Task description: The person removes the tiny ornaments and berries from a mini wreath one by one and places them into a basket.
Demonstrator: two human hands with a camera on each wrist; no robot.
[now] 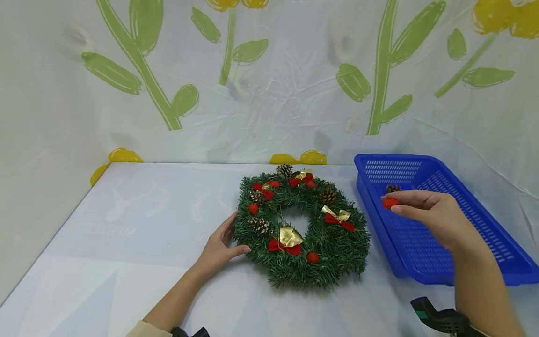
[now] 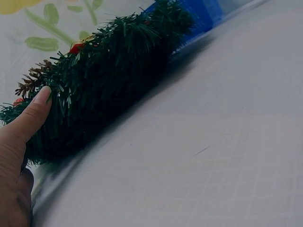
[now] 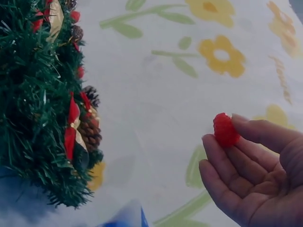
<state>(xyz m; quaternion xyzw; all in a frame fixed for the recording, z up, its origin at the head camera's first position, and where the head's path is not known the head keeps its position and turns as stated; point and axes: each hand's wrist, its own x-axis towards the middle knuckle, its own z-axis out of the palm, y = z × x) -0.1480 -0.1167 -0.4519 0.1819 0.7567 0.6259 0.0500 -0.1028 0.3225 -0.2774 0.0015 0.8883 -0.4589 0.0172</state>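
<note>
Near the surface's far edge: bristly round wreath (image 1: 301, 229), mesh plastic basket (image 1: 438, 220) beside it.
Left hand (image 1: 219, 248) rests straight fingers against the wreath's needly rim; right hand (image 1: 433, 213) pinches a bumpy red berry (image 1: 389, 202) over the basket.

The tabletop (image 1: 126, 234) lies bare to the left of the wreath (image 1: 301, 229) and in front of it, so hands could pass freely there, while the left hand (image 1: 219, 248) touches the wreath's left edge and blocks that side. Between the wreath and the blue basket (image 1: 425, 224) only a narrow strip of tabletop shows, and the right hand (image 1: 433, 213), pinching a red berry (image 1: 389, 203), hangs above the basket's near left wall. Behind wreath and basket the flowered backdrop (image 1: 273, 84) closes the far side.
</note>
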